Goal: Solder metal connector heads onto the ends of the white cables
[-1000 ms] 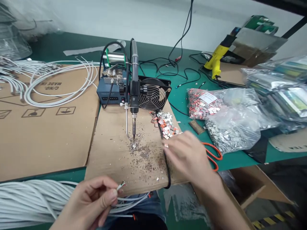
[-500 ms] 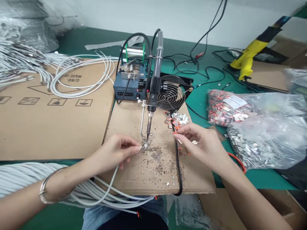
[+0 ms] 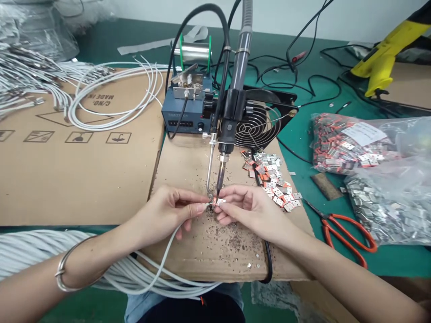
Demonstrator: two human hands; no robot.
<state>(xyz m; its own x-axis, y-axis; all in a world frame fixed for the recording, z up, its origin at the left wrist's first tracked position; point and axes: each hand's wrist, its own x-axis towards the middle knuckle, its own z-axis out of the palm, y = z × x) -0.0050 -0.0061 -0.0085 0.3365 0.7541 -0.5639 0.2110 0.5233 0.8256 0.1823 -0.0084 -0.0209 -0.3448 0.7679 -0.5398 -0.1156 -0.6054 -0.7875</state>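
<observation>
Pinched in my left hand [image 3: 178, 210] is the end of a white cable [image 3: 164, 258], its tip pointing right beneath a soldering iron [image 3: 220, 172]. My right hand [image 3: 247, 211] grips a small USB connector [image 3: 220, 202], metal with an orange-red insert, between thumb and fingers. Cable tip and connector meet, or nearly so, at the iron's tip; my fingers partly hide the spot. A thin solder feed tube [image 3: 209, 168] comes down just left of the iron. Solder bits [image 3: 232, 242] litter the cardboard [image 3: 182, 166] below.
Loose connectors [image 3: 278, 188] lie right of the iron, before a fan [image 3: 251, 128]. Orange-handled scissors [image 3: 340, 233] and bags of connectors [image 3: 350, 143] and metal shells [image 3: 380, 211] are at right. A blue soldering station [image 3: 185, 114] with a solder spool [image 3: 195, 53] stands behind. Bundled cables [image 3: 37, 242] lie at left.
My right hand has moved left from beside the connector pile, bringing a connector to the iron's tip. My left hand has shifted slightly right with the cable. The camera view has shifted too.
</observation>
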